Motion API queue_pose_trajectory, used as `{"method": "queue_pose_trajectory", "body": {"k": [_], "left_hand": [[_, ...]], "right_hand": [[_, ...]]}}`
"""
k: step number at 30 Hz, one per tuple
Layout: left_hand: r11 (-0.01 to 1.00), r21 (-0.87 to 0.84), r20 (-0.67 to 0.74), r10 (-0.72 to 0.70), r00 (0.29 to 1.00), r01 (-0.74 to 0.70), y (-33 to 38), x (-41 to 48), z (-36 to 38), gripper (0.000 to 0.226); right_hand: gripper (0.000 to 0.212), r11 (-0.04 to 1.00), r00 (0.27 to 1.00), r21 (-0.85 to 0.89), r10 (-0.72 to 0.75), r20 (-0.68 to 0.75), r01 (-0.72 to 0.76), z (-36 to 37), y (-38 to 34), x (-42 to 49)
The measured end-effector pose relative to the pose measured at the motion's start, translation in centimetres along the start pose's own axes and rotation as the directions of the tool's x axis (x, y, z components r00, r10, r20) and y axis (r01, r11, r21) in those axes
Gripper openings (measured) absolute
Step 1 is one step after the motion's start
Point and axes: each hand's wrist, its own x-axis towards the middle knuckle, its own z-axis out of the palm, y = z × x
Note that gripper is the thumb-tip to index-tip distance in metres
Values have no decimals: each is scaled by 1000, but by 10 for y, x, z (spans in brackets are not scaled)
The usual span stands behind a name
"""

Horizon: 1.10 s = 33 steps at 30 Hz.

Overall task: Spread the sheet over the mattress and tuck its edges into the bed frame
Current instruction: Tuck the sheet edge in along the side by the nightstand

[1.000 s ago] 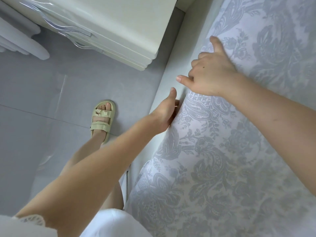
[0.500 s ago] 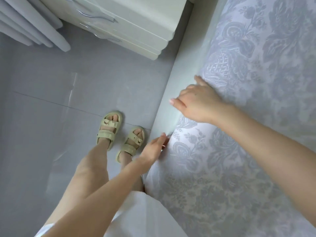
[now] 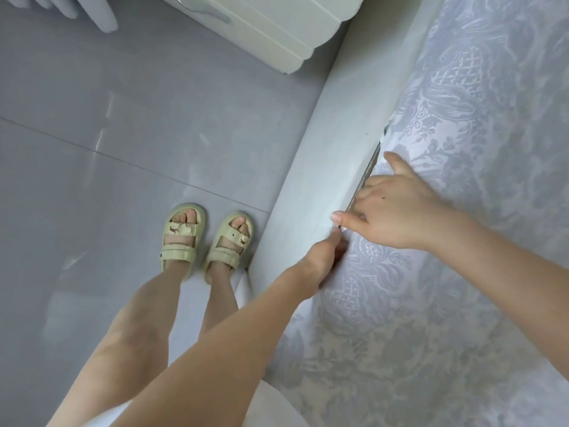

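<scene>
The sheet (image 3: pixel 446 303), pale blue-grey with a woven floral pattern, lies over the mattress and fills the right side of what we see. Its left edge runs along the pale bed frame (image 3: pixel 335 134), and a narrow dark gap shows between the two just beyond the hands.

Our right hand (image 3: pixel 400 211) rests on the sheet at that edge. Its grip is half spread: the thumb points left along the rail, one finger points far, and the fingers between them bend down with their tips at the gap. We cannot tell whether they pinch cloth or only push it.

Our left hand (image 3: pixel 323 257) sits just nearer, wedged at the seam between sheet and frame with its thumb lying along the rail. Its fingers are hidden behind the sheet edge, so we cannot tell its grip.

To the left, our feet in pale green sandals (image 3: pixel 181 238) stand on the grey tiled floor (image 3: pixel 107 143), close beside the frame. A cream cabinet (image 3: pixel 277 32) stands at the far end, and a curtain (image 3: pixel 92 10) hangs at far left.
</scene>
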Motion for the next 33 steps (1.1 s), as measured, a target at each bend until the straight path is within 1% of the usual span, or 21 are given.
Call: {"method": "queue_pose_trajectory", "body": {"k": [2,4,6,7,8,9,10,11,13,14,16,18,20,21,22,23,25,26,29,31,33], "left_hand": [[1000,27,37,-9,999,8,-2,0,-5,68],[988,144,35,51,998,-56,-1,-7,-12,68],[968,214,-115,158,981,-131,-10,-15,-21,64],[950,243,-233,253,939,-195,-17,-19,-29,59],[926,288,-344,337,876,-243,-26,-24,-38,55],[911,324,-411,378,830,-254,-36,-29,-46,51],[913,330,-428,372,824,-241,-48,-32,-52,48],[931,297,-410,325,852,-212,-60,-33,-55,46],[976,161,-338,194,921,-147,-85,-33,-53,42],[988,100,-306,146,941,-121,-94,-33,-50,39],[992,9,-301,122,946,-125,-110,-34,-44,31],[987,-32,-331,137,934,-156,-119,-36,-42,27],[981,-57,-351,152,924,-183,-121,-42,-41,28],[979,-56,-364,162,917,-195,-122,-43,-41,31],[978,-54,-372,168,913,-202,-123,-45,-43,34],[976,-63,-374,171,911,-209,-124,-46,-44,37],[971,-91,-365,176,914,-223,-123,-47,-45,41],[969,-96,-356,181,917,-229,-123,-49,-44,42],[975,-86,-296,173,939,-207,-129,-49,-42,45],[977,-90,-228,167,959,-192,-130,-51,-42,47],[984,-107,-140,125,982,-140,-128,-48,-37,53]], "right_hand": [[91,999,994,-37,18,112,-13,4,-8,23],[86,995,977,-97,31,210,-11,7,-16,42],[83,988,955,-151,50,291,-6,10,-22,51],[84,986,942,-168,74,327,-19,12,-23,54],[85,983,929,-180,107,355,-45,12,-25,59],[86,979,911,-191,145,386,-76,12,-27,63],[86,975,890,-200,177,420,-99,12,-29,66],[85,972,868,-208,198,456,-113,12,-32,69],[85,966,835,-228,224,502,-123,15,-39,68],[84,962,826,-241,240,511,-130,15,-42,67],[83,957,819,-253,256,514,-141,14,-47,63],[84,966,858,-219,225,462,-135,11,-51,56],[81,990,945,-110,123,303,-94,9,-52,47],[77,997,973,-42,70,220,-62,7,-55,40],[73,999,985,2,38,169,-39,6,-58,34],[73,1000,986,9,19,164,-20,6,-61,31],[80,999,967,-32,25,252,-18,8,-64,32],[84,998,948,-30,53,315,-46,8,-66,35],[88,986,841,46,110,530,-158,10,-73,40],[87,983,796,51,111,596,-175,15,-80,41],[88,981,776,60,109,622,-186,17,-81,37]]}}
